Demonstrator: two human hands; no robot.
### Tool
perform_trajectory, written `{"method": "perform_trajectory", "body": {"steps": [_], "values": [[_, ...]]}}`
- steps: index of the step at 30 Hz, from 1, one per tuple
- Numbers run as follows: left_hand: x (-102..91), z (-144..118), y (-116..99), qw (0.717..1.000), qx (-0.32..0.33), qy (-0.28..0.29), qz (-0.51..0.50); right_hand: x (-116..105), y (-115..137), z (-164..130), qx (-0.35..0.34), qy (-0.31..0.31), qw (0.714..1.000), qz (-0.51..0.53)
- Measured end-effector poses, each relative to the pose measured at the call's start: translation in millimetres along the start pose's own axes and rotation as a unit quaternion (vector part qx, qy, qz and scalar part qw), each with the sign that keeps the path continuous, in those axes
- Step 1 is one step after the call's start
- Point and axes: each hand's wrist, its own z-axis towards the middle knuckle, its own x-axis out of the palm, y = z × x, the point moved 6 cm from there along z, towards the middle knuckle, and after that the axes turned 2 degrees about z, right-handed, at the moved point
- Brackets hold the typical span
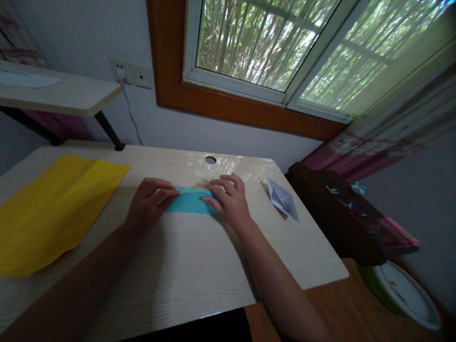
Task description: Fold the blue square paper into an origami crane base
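A folded teal paper (190, 202) lies flat on the light wooden desk (185, 266), near its middle. My left hand (149, 202) presses on the paper's left end with its fingers bent. On the right end rests my right hand (230, 199), fingertips pushing down on the fold. Both hands touch the paper and neither lifts it.
A large creased yellow sheet (53, 209) covers the desk's left side. A folded white paper figure (283, 199) sits near the right edge. A cable hole (210, 159) is at the back. A dark side table (342, 213) and a green-rimmed bowl (402, 292) stand to the right.
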Motion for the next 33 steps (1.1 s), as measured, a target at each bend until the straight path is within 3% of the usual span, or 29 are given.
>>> {"method": "perform_trajectory", "body": {"steps": [6,12,18,24,27,33], "values": [[3.1,3,-12,0.999,0.020,0.003,-0.045,-2,8,1,-0.024,-0.008,1.000,0.016],[-5.7,2,-1,0.998,-0.036,-0.039,-0.029,-9,-10,-2,-0.010,-0.031,0.999,0.015],[-18.7,-1,17,0.990,-0.112,-0.083,0.001,-15,-40,-9,0.050,-0.060,0.997,0.028],[-23.6,-2,25,0.984,-0.140,-0.108,-0.008,-14,-58,-15,0.109,-0.087,0.985,0.103],[-23.4,-1,26,0.983,-0.150,-0.102,-0.025,-12,-66,-18,0.171,-0.122,0.963,0.168],[-22.2,-3,33,0.973,-0.204,-0.099,-0.051,0,-79,-27,0.301,-0.165,0.888,0.306]]}}
